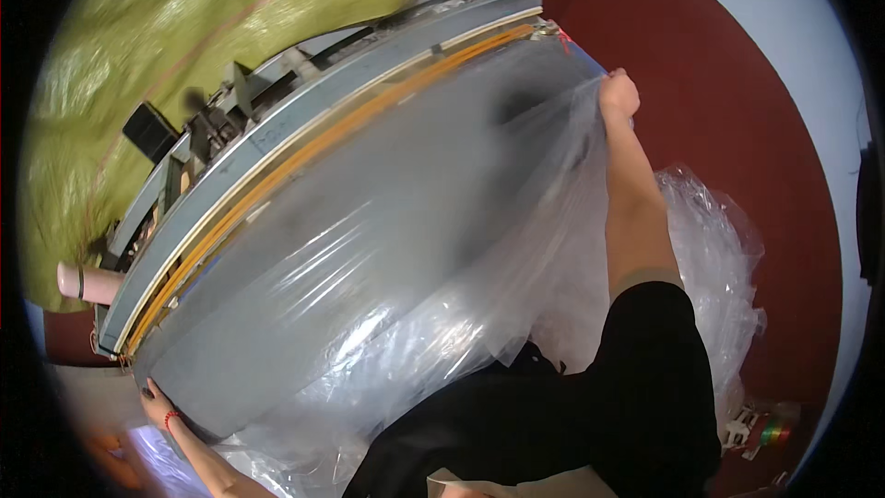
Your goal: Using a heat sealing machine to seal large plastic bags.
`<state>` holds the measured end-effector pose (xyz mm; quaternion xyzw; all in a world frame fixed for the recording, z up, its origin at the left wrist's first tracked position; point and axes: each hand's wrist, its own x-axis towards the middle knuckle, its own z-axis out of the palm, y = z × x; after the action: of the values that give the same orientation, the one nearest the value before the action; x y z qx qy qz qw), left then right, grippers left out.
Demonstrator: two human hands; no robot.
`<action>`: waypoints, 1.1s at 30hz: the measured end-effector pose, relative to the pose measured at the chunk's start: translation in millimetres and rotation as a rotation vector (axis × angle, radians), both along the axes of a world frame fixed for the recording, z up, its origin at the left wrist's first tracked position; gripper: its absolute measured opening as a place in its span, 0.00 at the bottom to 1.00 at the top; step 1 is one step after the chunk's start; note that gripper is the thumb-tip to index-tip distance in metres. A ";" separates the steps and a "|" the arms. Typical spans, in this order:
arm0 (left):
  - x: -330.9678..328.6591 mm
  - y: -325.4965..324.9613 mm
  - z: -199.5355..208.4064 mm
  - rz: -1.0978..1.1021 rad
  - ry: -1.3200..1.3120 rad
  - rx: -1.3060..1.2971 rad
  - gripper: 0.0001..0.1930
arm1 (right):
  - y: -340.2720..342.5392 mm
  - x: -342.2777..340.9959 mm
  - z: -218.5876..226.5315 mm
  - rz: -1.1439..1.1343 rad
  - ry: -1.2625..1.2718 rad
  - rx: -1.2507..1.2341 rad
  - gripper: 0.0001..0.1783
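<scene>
A large sheet of clear plastic film [359, 314] stretches over a grey tabletop [387, 148] and hangs down in shiny folds toward my body. At the far right, my right hand [619, 95] is closed in a fist around the film, and creases fan out from it. My left hand [159, 401] is low at the left end of the table, fingers bent at the film's edge, with a red bracelet at the wrist. Its fingertips are small in view, but they appear to pinch the film.
A grey-blue rail [267, 129] with an orange strip [341, 124] runs along the table's far side. Behind it stand metal parts and a pink bottle [88, 284]. A yellow-green woven sheet [184, 18] lies beyond. Bunched plastic [705, 249] rests on the red floor [765, 129] at right.
</scene>
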<state>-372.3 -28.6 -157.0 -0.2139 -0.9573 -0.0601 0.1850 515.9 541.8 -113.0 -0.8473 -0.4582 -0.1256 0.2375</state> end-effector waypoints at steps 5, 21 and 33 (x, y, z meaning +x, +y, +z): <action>75.0 78.5 52.4 -0.468 0.065 0.564 0.14 | 8.5 -23.0 -8.8 0.109 -0.054 -0.059 0.12; 696.1 433.9 64.9 -1.068 -2.162 0.210 0.29 | 2.7 -11.2 -1.4 0.140 0.058 -0.033 0.11; 460.4 235.6 110.8 -1.849 -2.187 1.390 0.19 | -10.0 -12.5 8.5 0.116 -0.123 -0.056 0.12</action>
<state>88.1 206.9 -46.2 0.4294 -0.0433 0.6710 0.6029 503.4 531.8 -104.5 -0.8163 -0.5236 -0.1504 0.1920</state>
